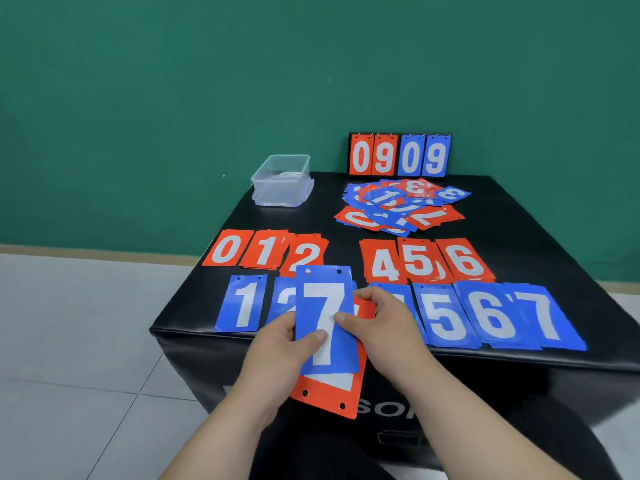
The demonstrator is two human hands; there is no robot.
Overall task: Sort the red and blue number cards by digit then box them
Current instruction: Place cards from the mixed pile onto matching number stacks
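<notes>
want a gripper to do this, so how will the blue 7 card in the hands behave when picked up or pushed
Probably light: the left hand pins the blue 7 card and a red card under one thumb. Likely fairly stiff: its top stands flat, unsupported. Possibly slippery: the faces look glossy, and the pile lies splayed.

Table [519, 216]: box [282, 180] at 11 o'clock corner. Scoreboard [400, 155] at 1 o'clock, on far edge. Loose card heap [401, 206] just before scoreboard.
Far row [419, 261] across centre: piles 0, 1, 2 toward 9 o'clock; gap; piles 4, 5, 6 toward 3 o'clock.
Near row [446, 317] along 6 o'clock edge, just before far row: piles 1, 2 at 8 o'clock; piles 5, 6, 7 at 4 o'clock.
Held 7 card [325, 320] at 6 o'clock, between left hand [273, 355] and right hand [384, 323], both gripping it. Second card [329, 396] behind it, overhanging near edge.
</notes>
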